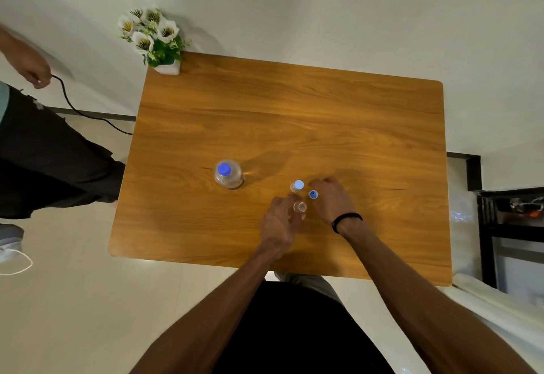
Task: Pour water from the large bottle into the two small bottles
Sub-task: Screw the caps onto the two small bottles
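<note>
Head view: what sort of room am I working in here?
Probably a plain indoor room, home or office. A wooden table stands against a bare white wall on a pale tiled floor, with a small pot of white flowers at the table's far corner.

Your left hand point(278, 226) covers most of the open small bottle point(300, 206), so you cannot tell whether your fingers grip it. Your right hand point(332, 200) hides whether it touches the loose blue cap point(313, 194). The water levels are unreadable from above. The bystander point(44, 150) is cut off by the left edge.
</note>
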Tool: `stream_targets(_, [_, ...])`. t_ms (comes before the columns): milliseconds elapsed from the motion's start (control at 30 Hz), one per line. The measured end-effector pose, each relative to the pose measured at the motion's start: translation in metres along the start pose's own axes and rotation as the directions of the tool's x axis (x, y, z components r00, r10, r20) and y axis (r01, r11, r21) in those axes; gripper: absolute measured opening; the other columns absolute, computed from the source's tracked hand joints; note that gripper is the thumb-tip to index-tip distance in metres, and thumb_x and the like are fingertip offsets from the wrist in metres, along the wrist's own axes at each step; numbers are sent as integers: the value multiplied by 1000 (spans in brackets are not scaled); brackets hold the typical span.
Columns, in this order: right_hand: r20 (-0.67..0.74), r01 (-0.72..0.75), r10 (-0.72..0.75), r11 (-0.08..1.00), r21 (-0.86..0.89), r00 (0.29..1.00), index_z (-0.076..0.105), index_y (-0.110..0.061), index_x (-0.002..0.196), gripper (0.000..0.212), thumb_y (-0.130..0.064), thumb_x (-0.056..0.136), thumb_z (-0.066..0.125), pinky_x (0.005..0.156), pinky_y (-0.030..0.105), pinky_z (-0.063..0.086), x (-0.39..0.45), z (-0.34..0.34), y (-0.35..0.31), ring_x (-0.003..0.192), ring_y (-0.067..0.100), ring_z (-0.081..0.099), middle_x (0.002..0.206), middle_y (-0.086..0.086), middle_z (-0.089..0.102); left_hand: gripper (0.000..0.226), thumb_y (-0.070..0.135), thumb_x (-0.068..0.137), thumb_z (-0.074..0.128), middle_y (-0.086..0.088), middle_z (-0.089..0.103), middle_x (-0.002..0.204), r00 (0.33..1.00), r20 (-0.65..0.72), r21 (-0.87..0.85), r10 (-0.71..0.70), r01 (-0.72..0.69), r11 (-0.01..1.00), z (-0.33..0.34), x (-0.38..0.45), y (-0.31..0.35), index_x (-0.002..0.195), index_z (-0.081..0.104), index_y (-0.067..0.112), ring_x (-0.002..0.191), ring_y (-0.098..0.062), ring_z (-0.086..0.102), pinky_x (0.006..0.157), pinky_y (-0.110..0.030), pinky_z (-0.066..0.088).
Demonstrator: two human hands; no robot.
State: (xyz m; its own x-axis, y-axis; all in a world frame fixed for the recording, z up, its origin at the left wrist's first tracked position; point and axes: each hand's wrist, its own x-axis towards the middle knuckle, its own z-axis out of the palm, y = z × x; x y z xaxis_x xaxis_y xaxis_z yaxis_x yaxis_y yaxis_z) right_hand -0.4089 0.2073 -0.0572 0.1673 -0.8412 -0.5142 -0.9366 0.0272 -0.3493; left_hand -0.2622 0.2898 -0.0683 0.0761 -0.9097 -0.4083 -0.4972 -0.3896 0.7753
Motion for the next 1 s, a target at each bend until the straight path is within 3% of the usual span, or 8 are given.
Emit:
stream_targets(133, [-1,-11,11,999,-31,1000,68,-18,120,29,-8,94,60,81,42,56,2,12,-5,102,30,62,120,7,56,34,26,96,70,2,60,118,1000,-13,-12,12,-12,1000,3,1,3,129,66,29,91,-15,65,80,-36,59])
stream_targets(233, [-29,-30,29,999,-43,999,69,-9,107,20,-1,95,55,77,44,56,2,16,0,92,35,63,112,13,58,31,21,97,70,2,62,120,999,-34,-16,25,-26,1000,4,3,4,127,69,26,95,-14,66,83,-34,60])
stream_targets(367, [-68,-144,163,963,226,984,67,-6,100,8,-10,94,65,77,40,55,-4,11,11,92,31,65,103,12,68,26,20,97,70,-2,70,118,991,-58,-26,118,-120,992,1,5,4,122,71,15,106,-16,65,92,-37,56])
stream_targets(533, [33,-294,425,568,769,905,69,-17,107,16,-16,92,74,84,44,63,-30,-6,16,83,25,76,109,11,72,28,19,101,66,-5,74,120,977,0,-59,212,-211,976,-9,2,13,128,68,10,106,-17,69,92,-36,56])
stream_targets(667, [109,-221,422,225,949,900,71,-15,120,27,-8,94,70,84,38,64,-65,-26,8,88,25,78,98,13,78,34,19,102,65,-3,69,133,940,91,10,329,-331,944,-22,-7,22,135,63,12,121,-19,65,103,-29,51])
stream_targets(733, [97,-161,410,124,979,907,72,-12,117,25,-5,93,72,83,38,64,-84,-37,-1,93,28,78,99,14,78,35,21,103,63,-4,68,135,925,104,13,366,-369,929,-31,-12,29,137,61,13,121,-19,65,102,-31,52])
stream_targets(867, [-47,-45,395,219,975,918,75,-16,107,25,-8,84,82,84,37,63,-114,-56,-22,98,22,77,105,7,78,35,30,104,60,-5,68,129,919,105,0,380,-382,924,-51,-23,51,138,57,20,115,-19,66,93,-40,57])
stream_targets(1000, [-200,94,325,313,945,924,74,-16,100,26,-10,79,87,79,22,61,-132,-67,-40,95,10,76,100,-5,80,33,31,104,60,-4,69,122,882,99,48,461,-467,883,-68,-29,72,134,57,19,107,-22,66,82,-43,57])
